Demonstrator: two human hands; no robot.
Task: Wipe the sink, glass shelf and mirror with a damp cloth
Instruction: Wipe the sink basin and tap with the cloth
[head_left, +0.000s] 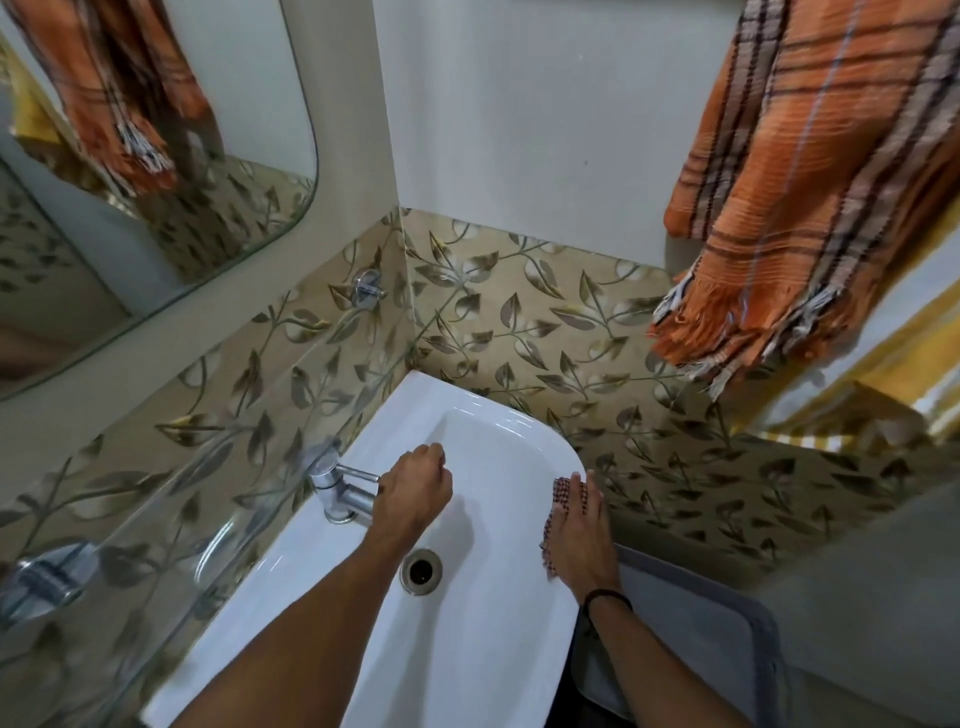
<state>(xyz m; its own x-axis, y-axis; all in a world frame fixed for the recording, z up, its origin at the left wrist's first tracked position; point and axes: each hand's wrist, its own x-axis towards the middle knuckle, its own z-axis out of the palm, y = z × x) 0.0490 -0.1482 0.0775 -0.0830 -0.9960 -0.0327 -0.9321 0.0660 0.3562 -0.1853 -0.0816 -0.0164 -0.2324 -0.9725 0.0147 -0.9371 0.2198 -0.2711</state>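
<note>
While our left hand (415, 488) curls round the end of the tap lever (358, 474), we judge to run water, our right hand (576, 535) lies flat with straight fingers, pressing the checked cloth (562, 489) onto the right rim of the sink (483, 675), ready to wet it or wipe. The glass shelf (156, 525) juts out just above the tap and crowds that side. The mirror (130, 156) hangs above, and an orange towel (810, 182) dangles on the right.

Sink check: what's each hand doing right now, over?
Left hand grips tap lever. Right hand presses checked cloth flat on right rim of sink. Nothing blocking the basin.
</note>
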